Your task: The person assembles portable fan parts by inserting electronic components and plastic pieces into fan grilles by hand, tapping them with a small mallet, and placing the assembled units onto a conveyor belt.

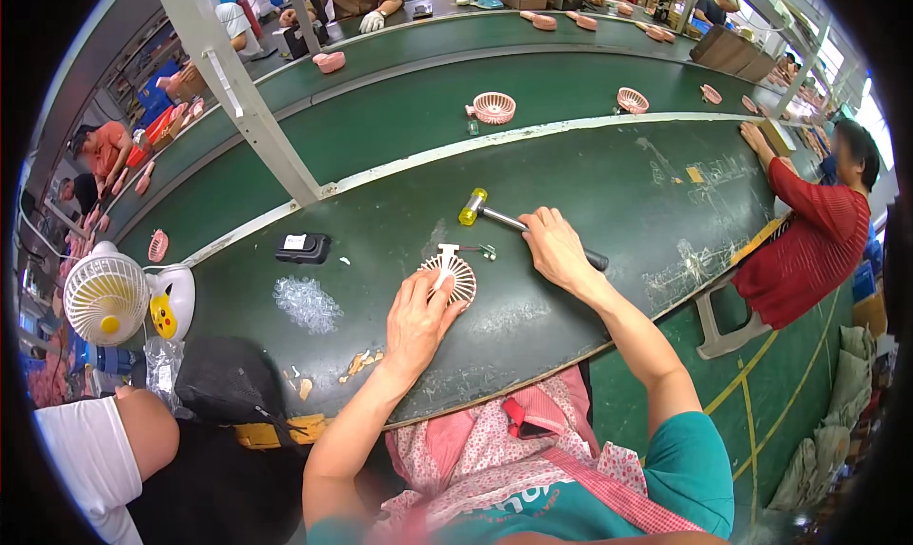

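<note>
My left hand [415, 322] holds a small round slatted fan housing [464, 281] down on the green work table, its fingers closed on the near side. On the housing sits a white T-shaped piece, its wide end at the far rim. Short wires run right from there to a tiny green circuit board [488, 252]. In my right hand [558, 250] is the handle of a mallet [473, 207] with a yellow, partly see-through head. The head lies on or just above the table, up and to the right of the housing; the black grip end shows past my palm.
Left of my hands are a pile of small clear plastic pieces [308, 304] and a black box-like device [303, 248]. A white desk fan [107, 294] stands at the far left. Pink fan housings [494, 107] ride the conveyor beyond a metal post [238, 88]. A red-sleeved co-worker [808, 222] sits at right.
</note>
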### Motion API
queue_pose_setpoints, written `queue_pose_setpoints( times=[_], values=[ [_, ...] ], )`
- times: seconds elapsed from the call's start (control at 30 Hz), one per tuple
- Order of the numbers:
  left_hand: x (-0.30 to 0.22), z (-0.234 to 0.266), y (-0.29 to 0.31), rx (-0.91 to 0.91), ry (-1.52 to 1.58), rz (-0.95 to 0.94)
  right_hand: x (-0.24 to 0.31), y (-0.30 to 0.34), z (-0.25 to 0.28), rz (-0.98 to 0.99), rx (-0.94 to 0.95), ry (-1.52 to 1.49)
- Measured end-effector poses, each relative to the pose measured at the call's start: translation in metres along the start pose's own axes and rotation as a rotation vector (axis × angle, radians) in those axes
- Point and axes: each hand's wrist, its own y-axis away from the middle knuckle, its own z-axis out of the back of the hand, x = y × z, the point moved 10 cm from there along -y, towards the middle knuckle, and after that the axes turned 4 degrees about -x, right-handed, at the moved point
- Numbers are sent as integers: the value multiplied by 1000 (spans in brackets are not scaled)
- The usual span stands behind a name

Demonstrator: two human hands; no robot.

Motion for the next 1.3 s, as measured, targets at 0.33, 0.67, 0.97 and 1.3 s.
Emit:
queue_pose_setpoints(
  times=[0.33,0.67,0.97,1.3],
  values=[
    [-1,11,4,-24,-26,-14,63,14,31,23,116,-271],
    [136,103,10,-338,-541,377,56,-17,24,102,-48,-296],
    [200,107,39,-128,-530,600,102,-30,-24,250,76,-263],
    [143,25,29,-321,1059,886,110,-24,-13,23,-47,-900]
  ],
)
